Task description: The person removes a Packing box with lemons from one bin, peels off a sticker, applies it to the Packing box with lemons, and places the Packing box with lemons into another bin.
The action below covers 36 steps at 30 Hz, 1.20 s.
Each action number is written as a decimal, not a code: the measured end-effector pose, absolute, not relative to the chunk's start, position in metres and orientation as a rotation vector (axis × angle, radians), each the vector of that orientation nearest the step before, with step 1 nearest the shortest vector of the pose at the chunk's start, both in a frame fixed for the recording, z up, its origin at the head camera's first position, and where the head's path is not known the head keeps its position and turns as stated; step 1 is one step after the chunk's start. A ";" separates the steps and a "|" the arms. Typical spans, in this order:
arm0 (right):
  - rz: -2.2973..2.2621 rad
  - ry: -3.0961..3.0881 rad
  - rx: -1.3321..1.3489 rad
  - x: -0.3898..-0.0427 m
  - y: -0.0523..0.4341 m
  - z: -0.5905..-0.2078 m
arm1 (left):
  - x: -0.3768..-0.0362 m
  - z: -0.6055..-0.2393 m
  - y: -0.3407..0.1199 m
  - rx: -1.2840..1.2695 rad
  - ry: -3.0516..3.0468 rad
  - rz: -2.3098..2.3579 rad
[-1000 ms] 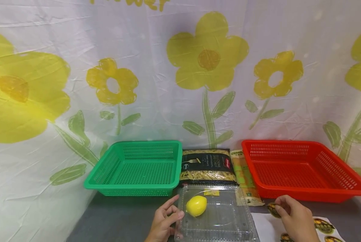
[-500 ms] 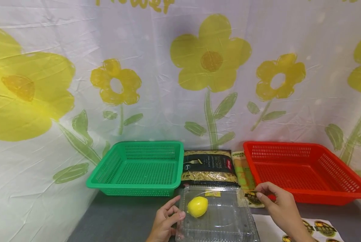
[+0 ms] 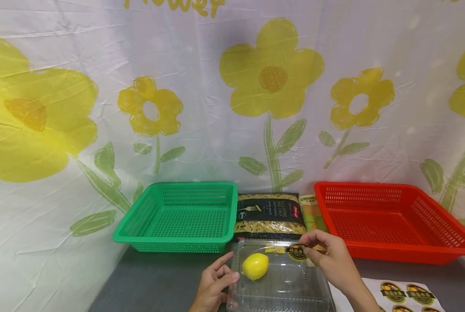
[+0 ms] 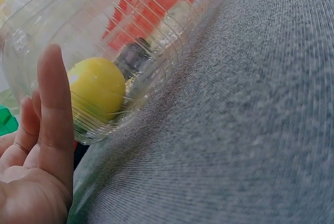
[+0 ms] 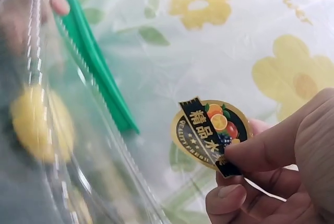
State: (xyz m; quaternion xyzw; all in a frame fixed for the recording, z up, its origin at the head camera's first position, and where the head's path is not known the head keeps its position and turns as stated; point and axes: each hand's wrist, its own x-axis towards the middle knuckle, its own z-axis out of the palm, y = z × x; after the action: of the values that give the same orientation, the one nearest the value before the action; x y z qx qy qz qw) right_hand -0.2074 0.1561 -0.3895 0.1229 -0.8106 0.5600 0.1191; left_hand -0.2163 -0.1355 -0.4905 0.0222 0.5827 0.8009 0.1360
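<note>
Left hand is resting at the left side of a clear plastic box, fingers loosely extended, thumb touching the box's edge. Box is lying on the dark gray surface. White sheet is lying to the right of the box, carrying more round stickers; the right forearm is passing over part of it. One lemon is sitting inside the box, left half, showing through the plastic. Right hand is pinching a black-and-gold fruit sticker between thumb and fingers, holding it over the box's far right part; right wrist view is showing it apart from the plastic. Small yellow label is showing at the box's far end; cannot tell if inside or on it. Behind the box, a pasta bag is lying flat, pasta showing; a green-orange bag is lying just beside it, partly hidden. Green basket is standing left, red basket right, both showing perforated bottoms. Flower-print cloth is hanging behind everything.
</note>
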 end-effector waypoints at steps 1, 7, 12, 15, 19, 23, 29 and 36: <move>1.683 -2.360 0.364 -0.208 0.153 -0.390 | -0.216 -0.491 -0.135 0.062 1.689 2.319; 1.753 -2.340 0.441 -0.215 0.141 -0.392 | -0.215 -0.491 -0.134 0.072 1.675 2.333; 1.722 -2.384 0.467 -0.219 0.135 -0.398 | -0.214 -0.492 -0.132 0.060 1.651 2.336; 1.707 -2.417 0.498 -0.221 0.133 -0.404 | -0.214 -0.492 -0.132 0.063 1.645 2.335; 1.683 -2.456 0.530 -0.225 0.131 -0.408 | -0.215 -0.492 -0.133 0.069 1.654 2.332; 1.670 -2.508 0.496 -0.227 0.129 -0.410 | -0.216 -0.492 -0.135 0.065 1.665 2.329; 1.680 -2.528 0.500 -0.230 0.129 -0.414 | -0.216 -0.491 -0.136 0.060 1.673 2.334; 1.561 -2.551 0.543 -0.236 0.128 -0.423 | -0.218 -0.491 -0.135 0.080 1.670 2.337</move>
State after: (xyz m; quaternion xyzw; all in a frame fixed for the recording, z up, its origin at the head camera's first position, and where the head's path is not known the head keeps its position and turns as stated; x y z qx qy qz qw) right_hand -0.2362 0.1280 -0.4229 0.1785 -0.8381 0.5129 0.0510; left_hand -0.2177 -0.1352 -0.4913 0.0276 0.5760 0.8060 0.1334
